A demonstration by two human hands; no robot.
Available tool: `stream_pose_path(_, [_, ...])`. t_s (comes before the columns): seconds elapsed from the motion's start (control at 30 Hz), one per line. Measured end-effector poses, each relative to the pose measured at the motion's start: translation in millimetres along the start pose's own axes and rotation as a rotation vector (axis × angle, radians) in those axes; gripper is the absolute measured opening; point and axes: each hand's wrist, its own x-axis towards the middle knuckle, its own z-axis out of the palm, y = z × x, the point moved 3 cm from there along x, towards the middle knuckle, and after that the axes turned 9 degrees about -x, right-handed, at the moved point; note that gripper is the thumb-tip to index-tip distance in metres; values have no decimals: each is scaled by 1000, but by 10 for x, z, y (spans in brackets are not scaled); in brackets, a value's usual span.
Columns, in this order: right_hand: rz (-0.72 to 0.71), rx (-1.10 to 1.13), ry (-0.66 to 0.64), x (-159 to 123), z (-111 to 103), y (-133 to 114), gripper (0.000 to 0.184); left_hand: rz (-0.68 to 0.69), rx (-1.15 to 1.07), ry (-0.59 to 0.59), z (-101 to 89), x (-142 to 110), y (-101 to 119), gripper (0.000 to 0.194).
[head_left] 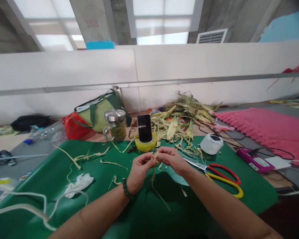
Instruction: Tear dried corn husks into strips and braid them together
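Observation:
My left hand (142, 167), with a dark beaded bracelet at the wrist, pinches a small pale strip of corn husk (154, 160) between thumb and fingers. Close against it, my right hand (171, 159) pinches the same piece from the other side. Thin strands dangle from the husk over the green mat (149, 215). Scissors (204, 168) with one red and one yellow handle lie beside my right forearm. Just beyond my hands, a phone (145, 128) leans upright in a yellow tape roll (145, 143). My fingers partly hide the husk.
A heap of dried corn husks (189, 111) lies at the back. Behind the mat stand a lidded glass jar (118, 127) and a green bag (99, 114). A white round device (211, 144), a purple box (254, 160), a crumpled tissue (79, 184) and white cables (27, 206) surround the work area.

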Motion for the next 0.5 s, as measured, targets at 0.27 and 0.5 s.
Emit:
stream_pose_path(0.27, [142, 54, 59, 15, 14, 161, 12, -100, 44, 38, -44, -17, -68, 27])
stream_pose_path(0.5, [150, 73, 7, 3, 9, 169, 7, -156, 100, -59, -34, -13, -56, 22])
